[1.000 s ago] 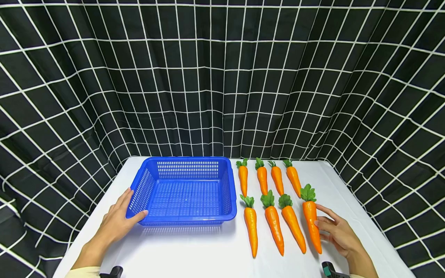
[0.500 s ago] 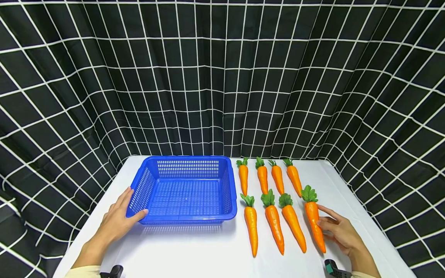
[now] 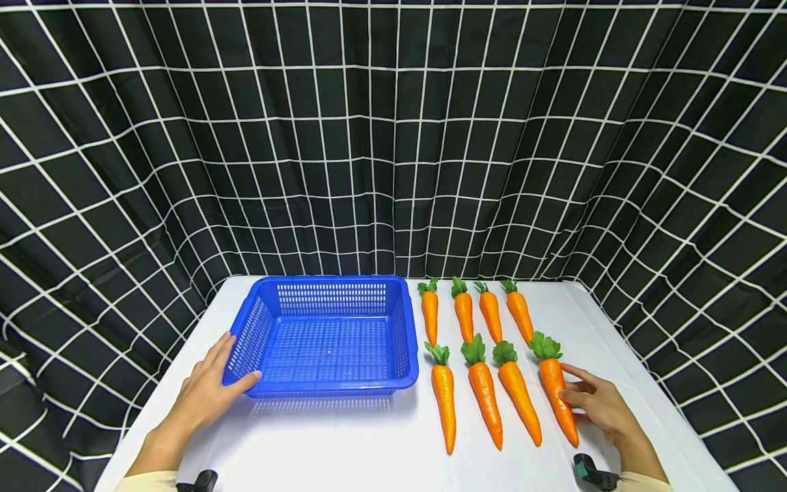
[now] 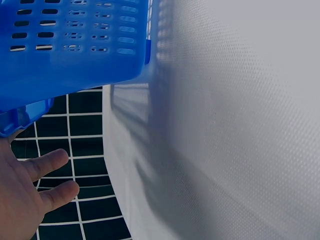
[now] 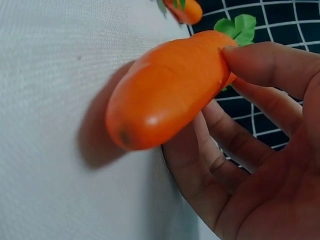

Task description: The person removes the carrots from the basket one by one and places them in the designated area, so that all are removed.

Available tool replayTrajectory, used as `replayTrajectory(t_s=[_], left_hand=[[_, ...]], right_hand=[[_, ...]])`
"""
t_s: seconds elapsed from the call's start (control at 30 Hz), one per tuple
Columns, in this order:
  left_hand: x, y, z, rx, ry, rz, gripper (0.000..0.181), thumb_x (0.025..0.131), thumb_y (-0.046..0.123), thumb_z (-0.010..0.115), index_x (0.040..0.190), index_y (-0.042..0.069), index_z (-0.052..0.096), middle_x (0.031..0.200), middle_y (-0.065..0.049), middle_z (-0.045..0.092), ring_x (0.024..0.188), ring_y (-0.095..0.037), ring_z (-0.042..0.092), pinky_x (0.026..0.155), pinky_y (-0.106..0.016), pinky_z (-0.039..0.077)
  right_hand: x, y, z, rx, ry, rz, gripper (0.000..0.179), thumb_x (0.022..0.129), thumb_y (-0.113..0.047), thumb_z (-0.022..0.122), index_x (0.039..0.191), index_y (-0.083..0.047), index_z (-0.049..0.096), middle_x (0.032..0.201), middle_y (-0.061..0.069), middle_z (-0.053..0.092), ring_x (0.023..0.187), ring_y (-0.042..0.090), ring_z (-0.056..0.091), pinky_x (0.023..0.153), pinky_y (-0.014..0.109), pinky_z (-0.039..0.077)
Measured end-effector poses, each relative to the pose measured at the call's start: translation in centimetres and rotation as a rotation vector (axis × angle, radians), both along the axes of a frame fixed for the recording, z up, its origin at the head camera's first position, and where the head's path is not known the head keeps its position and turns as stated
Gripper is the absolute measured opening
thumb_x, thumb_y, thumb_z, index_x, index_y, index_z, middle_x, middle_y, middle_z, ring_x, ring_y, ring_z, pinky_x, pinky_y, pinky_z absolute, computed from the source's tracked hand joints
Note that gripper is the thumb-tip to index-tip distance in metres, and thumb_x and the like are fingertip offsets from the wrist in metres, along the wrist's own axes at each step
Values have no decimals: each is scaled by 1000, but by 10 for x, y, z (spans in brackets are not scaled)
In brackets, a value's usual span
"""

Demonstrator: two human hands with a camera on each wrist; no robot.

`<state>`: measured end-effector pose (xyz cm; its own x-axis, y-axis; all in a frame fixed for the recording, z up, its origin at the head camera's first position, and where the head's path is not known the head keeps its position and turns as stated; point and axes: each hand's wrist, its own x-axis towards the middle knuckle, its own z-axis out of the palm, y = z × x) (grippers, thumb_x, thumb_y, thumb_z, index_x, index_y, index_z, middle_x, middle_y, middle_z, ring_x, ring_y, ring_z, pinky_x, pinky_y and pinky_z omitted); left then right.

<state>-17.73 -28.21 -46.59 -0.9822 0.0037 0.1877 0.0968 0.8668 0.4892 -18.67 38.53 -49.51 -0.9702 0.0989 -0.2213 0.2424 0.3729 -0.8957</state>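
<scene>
A blue plastic basket with slotted walls sits at the left of the table. My left hand holds its near left corner, thumb over the front rim and fingers along the left side; two fingers extend free in the left wrist view. On the right, my right hand pinches an orange carrot with green leaves between thumb and fingers. In the right wrist view, the carrot's tip lies close over the white cloth, its shadow beside it. This carrot is at the right end of the front row.
Beside it in the front row lie three more carrots, the nearest a carrot angled alike. Behind is a back row of several carrots, including one carrot near the basket. A black curtain with white grid lines encloses the white table.
My right hand has shifted the carrot slightly right, with its leafy end a little nearer me, widening the gap to its neighbour. The left hand and basket have stayed put.
</scene>
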Motion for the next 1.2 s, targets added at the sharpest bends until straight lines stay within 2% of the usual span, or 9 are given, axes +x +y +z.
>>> replayTrajectory(t_s=[0.5,0.73,1.2], left_hand=[[0,1,-1,4,-2,1,95,87,55,62,151,-2,21,156,-20,17,125,-56,31,90,-72,25],[0,0,1,3,-5,1,95,87,55,62,151,-2,21,156,-21,17,126,-56,29,91,-73,24],[0,0,2,-15,6,2,94,87,55,62,151,-2,22,156,-21,18,126,-57,29,88,-73,26]], right_hand=[[0,-3,-2,111,16,-36,62,87,-12,71,139,7,43,105,23,61,77,25,65,63,41,57],[0,-3,-2,165,30,-25,62,88,-16,71,138,8,43,105,25,60,76,25,65,61,39,57],[0,-3,0,177,26,-42,63,89,-20,68,138,8,40,108,28,58,77,25,66,62,38,57]])
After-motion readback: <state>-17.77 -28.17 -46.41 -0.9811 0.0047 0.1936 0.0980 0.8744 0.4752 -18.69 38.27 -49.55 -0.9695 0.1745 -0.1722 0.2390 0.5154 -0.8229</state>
